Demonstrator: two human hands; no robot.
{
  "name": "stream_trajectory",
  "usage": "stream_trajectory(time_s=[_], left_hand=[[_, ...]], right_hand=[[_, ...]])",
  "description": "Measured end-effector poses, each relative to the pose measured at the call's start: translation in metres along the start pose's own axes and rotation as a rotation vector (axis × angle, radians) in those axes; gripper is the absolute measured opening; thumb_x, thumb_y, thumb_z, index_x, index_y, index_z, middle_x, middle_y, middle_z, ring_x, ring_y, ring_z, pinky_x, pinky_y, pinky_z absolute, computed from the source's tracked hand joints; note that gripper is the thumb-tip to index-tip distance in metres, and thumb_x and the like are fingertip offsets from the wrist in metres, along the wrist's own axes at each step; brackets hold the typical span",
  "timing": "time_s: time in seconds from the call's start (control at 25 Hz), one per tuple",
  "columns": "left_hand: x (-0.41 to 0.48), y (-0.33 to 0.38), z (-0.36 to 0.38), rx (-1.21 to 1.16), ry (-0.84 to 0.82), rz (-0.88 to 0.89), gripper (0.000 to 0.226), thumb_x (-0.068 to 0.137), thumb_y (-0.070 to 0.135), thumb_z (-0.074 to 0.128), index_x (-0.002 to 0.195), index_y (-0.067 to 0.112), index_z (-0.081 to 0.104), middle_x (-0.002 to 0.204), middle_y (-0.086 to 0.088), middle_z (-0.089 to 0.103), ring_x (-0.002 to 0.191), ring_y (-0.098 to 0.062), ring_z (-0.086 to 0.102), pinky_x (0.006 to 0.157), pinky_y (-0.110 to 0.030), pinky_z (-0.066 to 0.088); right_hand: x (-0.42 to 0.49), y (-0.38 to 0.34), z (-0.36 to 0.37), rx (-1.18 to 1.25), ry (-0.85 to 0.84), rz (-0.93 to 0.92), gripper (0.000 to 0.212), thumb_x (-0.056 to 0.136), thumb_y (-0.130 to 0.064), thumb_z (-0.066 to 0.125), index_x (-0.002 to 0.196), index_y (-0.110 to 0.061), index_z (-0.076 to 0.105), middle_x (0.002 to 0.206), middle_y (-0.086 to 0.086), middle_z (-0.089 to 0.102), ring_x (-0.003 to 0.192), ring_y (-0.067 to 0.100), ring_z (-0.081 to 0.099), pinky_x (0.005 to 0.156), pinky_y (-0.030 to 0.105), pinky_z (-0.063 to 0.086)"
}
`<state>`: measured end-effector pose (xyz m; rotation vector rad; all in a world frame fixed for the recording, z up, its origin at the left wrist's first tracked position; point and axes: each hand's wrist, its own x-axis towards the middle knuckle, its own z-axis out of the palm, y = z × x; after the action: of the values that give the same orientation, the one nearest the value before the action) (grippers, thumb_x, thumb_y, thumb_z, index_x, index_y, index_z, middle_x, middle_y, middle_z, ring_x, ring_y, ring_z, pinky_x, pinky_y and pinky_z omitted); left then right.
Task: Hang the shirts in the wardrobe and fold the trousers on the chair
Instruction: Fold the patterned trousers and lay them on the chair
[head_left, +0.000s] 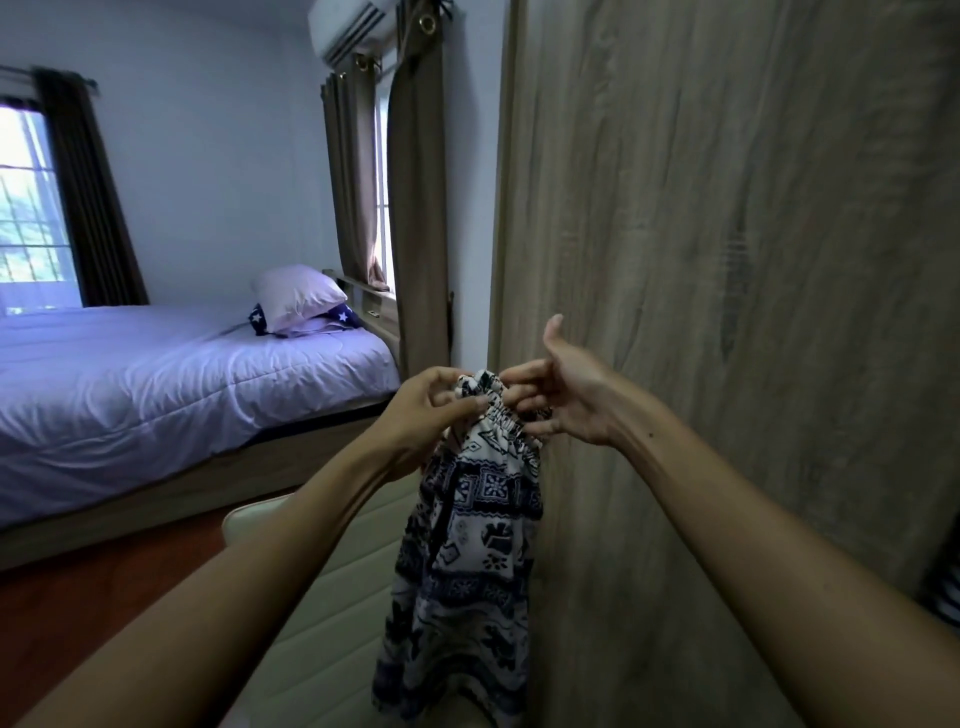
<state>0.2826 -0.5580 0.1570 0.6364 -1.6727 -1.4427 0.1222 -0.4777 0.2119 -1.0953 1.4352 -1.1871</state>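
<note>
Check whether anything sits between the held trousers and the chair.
Nothing visible. The left hand and right hand hold the trousers by the waistband; they hang over the chair, bare where it shows.

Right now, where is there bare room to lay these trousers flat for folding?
The cream chair seat left of the hanging trousers is bare. So is the bed, from the pillows to its near edge. It is crowded at the waistband: left hand and right hand pinch it close to the wardrobe door.
</note>
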Motion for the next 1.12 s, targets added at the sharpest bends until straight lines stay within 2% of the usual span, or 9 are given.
stream_trajectory(time_s=[0.16,0.32,0.4,0.48,0.64,0.76,0.88,1.0,1.12], left_hand=[[-0.002,0.002,-0.012,-0.101,0.010,-0.061,0.034,0.085,0.008,0.066,0.115,-0.001,0.054,0.081,-0.008,0.063,0.067,-0.016,0.055,0.063,-0.031,0.043],[-0.002,0.004,-0.027,-0.191,0.054,-0.053,0.020,0.084,0.005,0.066,0.102,0.009,0.060,0.087,-0.007,0.063,0.076,-0.014,0.053,0.073,-0.027,0.039],[-0.004,0.004,-0.032,-0.197,0.022,-0.050,0.021,0.083,0.004,0.066,0.102,0.011,0.061,0.086,-0.006,0.062,0.073,-0.013,0.052,0.069,-0.026,0.038],[-0.007,0.006,-0.035,-0.194,0.002,-0.057,0.020,0.086,0.003,0.062,0.103,0.012,0.061,0.083,-0.004,0.061,0.065,-0.010,0.051,0.059,-0.020,0.039],[-0.010,0.012,-0.044,-0.221,0.029,-0.028,0.030,0.089,-0.003,0.053,0.108,0.019,0.055,0.079,-0.006,0.056,0.056,-0.006,0.049,0.044,-0.013,0.037],[-0.012,0.013,-0.056,-0.070,0.020,-0.007,0.042,0.092,-0.003,0.044,0.115,0.032,0.052,0.074,-0.006,0.051,0.057,-0.009,0.043,0.046,-0.019,0.031],[-0.018,0.009,-0.062,0.105,-0.011,0.000,0.034,0.093,-0.001,0.039,0.111,0.023,0.056,0.075,-0.002,0.052,0.064,-0.009,0.046,0.054,-0.020,0.039],[-0.025,-0.001,-0.064,0.259,-0.088,0.049,0.022,0.094,0.008,0.052,0.116,0.009,0.048,0.089,-0.005,0.057,0.078,-0.010,0.055,0.065,-0.021,0.047],[-0.030,-0.009,-0.064,0.361,-0.089,0.094,0.037,0.087,0.015,0.065,0.116,0.010,0.044,0.096,-0.008,0.061,0.079,-0.007,0.062,0.067,-0.020,0.051]], right_hand=[[0.005,0.013,-0.009,-0.031,0.102,-0.109,0.077,0.094,-0.061,0.018,0.101,-0.003,0.068,0.073,0.002,0.054,0.065,0.010,0.046,0.063,0.028,0.042],[0.010,0.043,-0.010,-0.275,0.092,-0.183,0.051,0.091,-0.050,0.048,0.129,-0.016,0.056,0.115,-0.007,0.053,0.076,0.001,0.044,0.064,0.024,0.037],[0.013,0.053,-0.008,-0.239,-0.006,-0.116,0.063,0.082,-0.040,0.067,0.138,-0.024,0.044,0.123,-0.001,0.050,0.092,0.009,0.052,0.064,0.026,0.041],[0.017,0.059,-0.006,-0.175,-0.081,-0.110,0.076,0.073,-0.023,0.079,0.138,-0.031,0.041,0.127,0.011,0.052,0.089,0.016,0.059,0.057,0.027,0.045],[0.018,0.059,0.010,-0.156,-0.020,-0.312,0.068,0.076,0.002,0.072,0.130,-0.030,0.044,0.114,0.005,0.059,0.089,0.020,0.066,0.065,0.036,0.058],[0.023,0.059,0.019,-0.286,0.112,-0.528,0.045,0.081,-0.005,0.066,0.114,-0.031,0.049,0.102,0.000,0.065,0.088,0.023,0.066,0.072,0.043,0.060],[0.027,0.055,0.026,-0.446,0.196,-0.600,0.035,0.081,-0.017,0.063,0.106,-0.038,0.051,0.098,-0.003,0.067,0.085,0.022,0.068,0.067,0.049,0.059],[0.027,0.049,0.034,-0.529,0.217,-0.650,0.041,0.082,-0.014,0.063,0.116,-0.035,0.053,0.101,-0.004,0.066,0.084,0.017,0.065,0.073,0.040,0.058],[0.028,0.044,0.040,-0.667,0.288,-0.754,0.044,0.082,-0.010,0.064,0.124,-0.018,0.057,0.113,0.003,0.061,0.094,0.011,0.056,0.078,0.018,0.040]])
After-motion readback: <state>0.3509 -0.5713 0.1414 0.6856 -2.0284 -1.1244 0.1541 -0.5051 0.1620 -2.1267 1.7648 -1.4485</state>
